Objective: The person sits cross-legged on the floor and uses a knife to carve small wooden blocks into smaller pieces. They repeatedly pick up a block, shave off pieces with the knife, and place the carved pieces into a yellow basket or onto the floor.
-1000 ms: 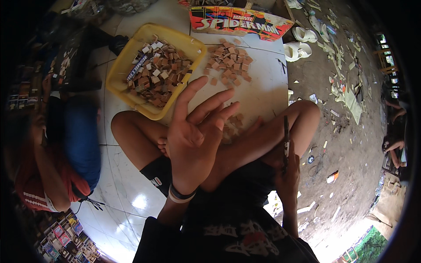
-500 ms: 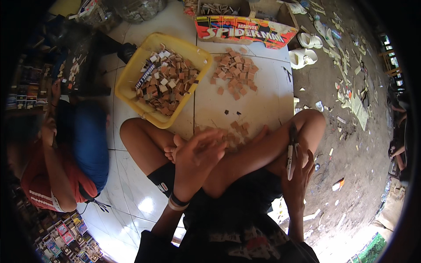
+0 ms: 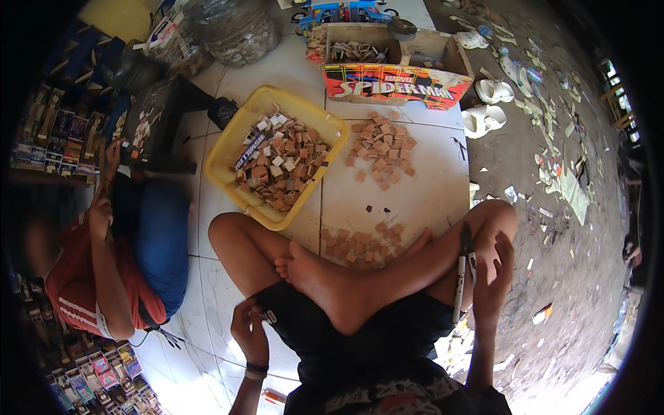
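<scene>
Grip loosely parted, empty: left hand (image 3: 250,333) near shorts (image 3: 285,306), right hand (image 3: 492,290) beside slim tool (image 3: 459,290), yellow basin (image 3: 273,220) holding brown squares (image 3: 280,169).

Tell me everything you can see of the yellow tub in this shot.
The yellow tub is an open, roughly rectangular container with rounded corners and sloping walls, apparently plastic. It sits upright on the white tiled floor, turned at an angle, ahead of the person's left knee. Small flat pieces, mostly tan with some white, and a dark purple printed strip lie inside. Neither the left hand nor the right hand touches it; its underside is hidden.
</scene>
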`<state>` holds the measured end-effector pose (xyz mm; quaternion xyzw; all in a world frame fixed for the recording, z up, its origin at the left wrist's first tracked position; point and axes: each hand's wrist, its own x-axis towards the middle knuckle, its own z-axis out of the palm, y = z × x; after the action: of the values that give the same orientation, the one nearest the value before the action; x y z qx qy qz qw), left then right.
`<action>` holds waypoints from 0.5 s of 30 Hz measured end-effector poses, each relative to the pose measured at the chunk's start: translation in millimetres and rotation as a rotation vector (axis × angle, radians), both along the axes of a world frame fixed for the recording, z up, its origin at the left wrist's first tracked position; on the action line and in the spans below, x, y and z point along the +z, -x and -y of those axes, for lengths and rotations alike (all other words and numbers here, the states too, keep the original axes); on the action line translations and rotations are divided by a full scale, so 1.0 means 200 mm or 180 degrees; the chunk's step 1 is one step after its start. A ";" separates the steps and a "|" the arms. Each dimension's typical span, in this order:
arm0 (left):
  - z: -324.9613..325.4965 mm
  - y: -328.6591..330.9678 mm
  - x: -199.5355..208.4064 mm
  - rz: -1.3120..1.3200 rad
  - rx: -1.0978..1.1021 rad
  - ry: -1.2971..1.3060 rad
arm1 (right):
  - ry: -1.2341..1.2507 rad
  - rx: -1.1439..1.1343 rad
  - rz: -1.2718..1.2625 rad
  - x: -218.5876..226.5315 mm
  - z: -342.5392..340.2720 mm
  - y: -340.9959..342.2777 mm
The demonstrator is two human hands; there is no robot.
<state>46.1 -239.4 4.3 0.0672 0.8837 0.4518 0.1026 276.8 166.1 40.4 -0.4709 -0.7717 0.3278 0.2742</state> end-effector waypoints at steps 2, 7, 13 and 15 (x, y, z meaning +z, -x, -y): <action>0.23 -0.15 -0.12 0.0251 0.0476 0.0270 | 0.0282 -0.0647 -0.0472 -0.07 -0.03 -0.11; 0.61 -0.65 -0.27 0.3786 0.0629 0.0712 | 0.0931 -0.1890 -0.0665 -0.37 0.13 -0.64; 0.41 -0.86 -0.49 0.2229 -0.1449 0.1212 | 0.4501 -0.1151 -0.0342 -0.64 0.88 -1.21; 0.35 -0.87 -0.53 0.1594 -0.1891 0.1516 | 0.5148 -0.1014 0.0377 -0.75 1.10 -1.16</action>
<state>220.4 -309.6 -102.3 0.1810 0.8533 0.1893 0.4508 508.5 -54.3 -109.4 -0.6431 -0.2347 0.7138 -0.1474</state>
